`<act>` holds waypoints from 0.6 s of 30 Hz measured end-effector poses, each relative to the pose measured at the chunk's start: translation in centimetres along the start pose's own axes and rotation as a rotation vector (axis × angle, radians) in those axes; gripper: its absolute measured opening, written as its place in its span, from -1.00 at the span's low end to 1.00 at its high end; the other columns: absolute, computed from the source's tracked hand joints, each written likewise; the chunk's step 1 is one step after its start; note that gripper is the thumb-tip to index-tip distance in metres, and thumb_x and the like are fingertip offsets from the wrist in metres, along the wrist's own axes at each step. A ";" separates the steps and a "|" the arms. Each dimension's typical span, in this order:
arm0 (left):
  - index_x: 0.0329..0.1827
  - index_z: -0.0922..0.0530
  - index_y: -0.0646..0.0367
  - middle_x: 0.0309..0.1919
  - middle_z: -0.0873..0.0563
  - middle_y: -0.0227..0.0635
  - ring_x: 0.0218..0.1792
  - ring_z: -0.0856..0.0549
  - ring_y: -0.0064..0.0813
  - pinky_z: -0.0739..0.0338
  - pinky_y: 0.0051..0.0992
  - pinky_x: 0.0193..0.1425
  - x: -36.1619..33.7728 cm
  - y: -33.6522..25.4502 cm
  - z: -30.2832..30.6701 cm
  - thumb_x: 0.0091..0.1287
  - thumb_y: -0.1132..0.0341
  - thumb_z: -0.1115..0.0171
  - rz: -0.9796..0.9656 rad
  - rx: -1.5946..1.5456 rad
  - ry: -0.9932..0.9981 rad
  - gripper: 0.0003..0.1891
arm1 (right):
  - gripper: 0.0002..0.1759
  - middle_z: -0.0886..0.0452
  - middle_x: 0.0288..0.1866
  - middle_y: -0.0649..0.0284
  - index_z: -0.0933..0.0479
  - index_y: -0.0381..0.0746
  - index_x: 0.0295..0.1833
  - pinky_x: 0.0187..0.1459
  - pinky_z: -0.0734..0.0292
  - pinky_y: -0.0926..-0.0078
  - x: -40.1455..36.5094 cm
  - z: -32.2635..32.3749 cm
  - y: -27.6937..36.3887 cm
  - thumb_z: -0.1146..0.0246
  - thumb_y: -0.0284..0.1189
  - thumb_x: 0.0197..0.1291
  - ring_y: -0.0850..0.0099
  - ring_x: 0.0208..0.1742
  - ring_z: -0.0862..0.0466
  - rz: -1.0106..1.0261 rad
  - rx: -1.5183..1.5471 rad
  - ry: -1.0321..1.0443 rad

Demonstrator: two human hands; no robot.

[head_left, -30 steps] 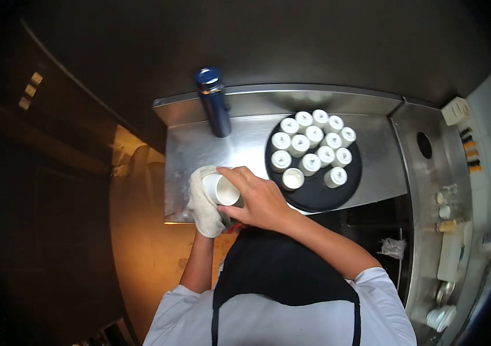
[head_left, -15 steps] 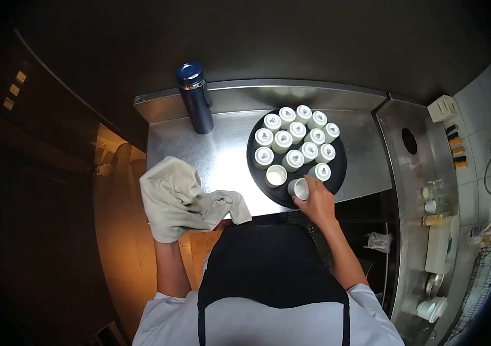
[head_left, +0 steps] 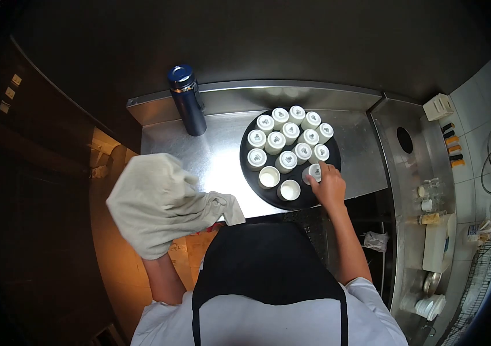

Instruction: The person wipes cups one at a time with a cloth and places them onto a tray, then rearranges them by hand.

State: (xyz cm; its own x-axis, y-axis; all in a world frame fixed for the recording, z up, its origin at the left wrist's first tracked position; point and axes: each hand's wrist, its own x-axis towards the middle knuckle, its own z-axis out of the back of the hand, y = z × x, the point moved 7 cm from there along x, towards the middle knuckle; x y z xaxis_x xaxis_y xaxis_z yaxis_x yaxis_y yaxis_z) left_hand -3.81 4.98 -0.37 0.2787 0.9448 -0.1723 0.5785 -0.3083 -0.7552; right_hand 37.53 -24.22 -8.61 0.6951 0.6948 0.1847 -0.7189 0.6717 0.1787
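Observation:
A round black tray [head_left: 249, 183] holds several small white cups, most of them bottom up. Two cups at the near side, an upright cup [head_left: 269, 177] and another upright cup [head_left: 289, 190], show their open mouths. My right hand [head_left: 331, 185] is closed on an upside-down cup [head_left: 313, 172] at the tray's right front, thumb and fingers around its side. A grey-white cloth [head_left: 150, 196] drapes over my left hand, left of the tray and off the counter's front edge. The cloth hides the fingers of that hand; one end trails toward the counter.
The tray rests on a steel counter [head_left: 216, 150] with a raised back edge. A dark blue thermos [head_left: 188, 104] stands upright at the back left. To the right, a steel ledge [head_left: 407, 202] bears glasses and dishes, with knives [head_left: 453, 144] in a wall holder.
My right hand has let go of the near cup, now standing mouth up, and moved to the upside-down cup behind it. The cloth-covered left hand has shifted left, the cloth spread wider.

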 end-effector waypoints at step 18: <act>0.13 -0.63 0.16 -0.02 -0.73 -0.32 0.07 -0.74 -0.37 -0.66 -0.36 0.15 -5.6 7.7 -17.2 0.36 0.32 -0.37 -0.284 0.885 0.735 -0.69 | -0.29 -0.70 0.11 0.26 -0.51 -0.23 0.18 0.20 -0.61 0.28 0.2 5.2 8.2 -0.72 -0.29 -0.03 0.37 0.19 -0.71 -0.063 1.195 0.289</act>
State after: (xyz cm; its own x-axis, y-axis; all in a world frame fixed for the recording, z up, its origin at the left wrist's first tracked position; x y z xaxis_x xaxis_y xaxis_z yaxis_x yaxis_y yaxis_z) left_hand 12.29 -4.57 5.64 0.7666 0.5878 0.2586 0.0393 0.3591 -0.9325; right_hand 31.77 -19.89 -2.09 0.5940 0.8029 -0.0501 -0.1266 0.1548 0.9798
